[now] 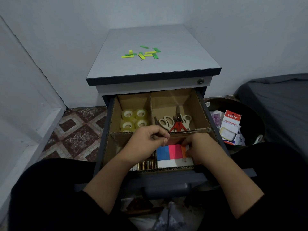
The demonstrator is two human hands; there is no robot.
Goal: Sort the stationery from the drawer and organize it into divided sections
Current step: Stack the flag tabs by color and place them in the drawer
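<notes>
Head view only. Drawer pulled open, cardboard divider splits it into sections. Back-left section: tape rolls, stacked. Back-right section: scissors, several pairs, one red-handled. Front-left section: gold batteries against the front edge, partly hidden under the left forearm. Front-right section: sticky-note pad, blue, pink and orange strips on a white card.

Left hand hovers over the middle divider wall, fingers curled in, thumb to fingertips; whether it pinches something small, cannot tell. Right hand has fingers curled down onto the orange end of the pad, gripping or pressing it at the right side of its section.

Green and yellow tabs lie scattered mid cabinet top, not sorted yet. Bin to the right holds packaging.

Risks, judged: pad jams askew against the cardboard wall if pushed flat; strips peel off if lifted by one corner; left forearm could nudge batteries or bend the divider.
</notes>
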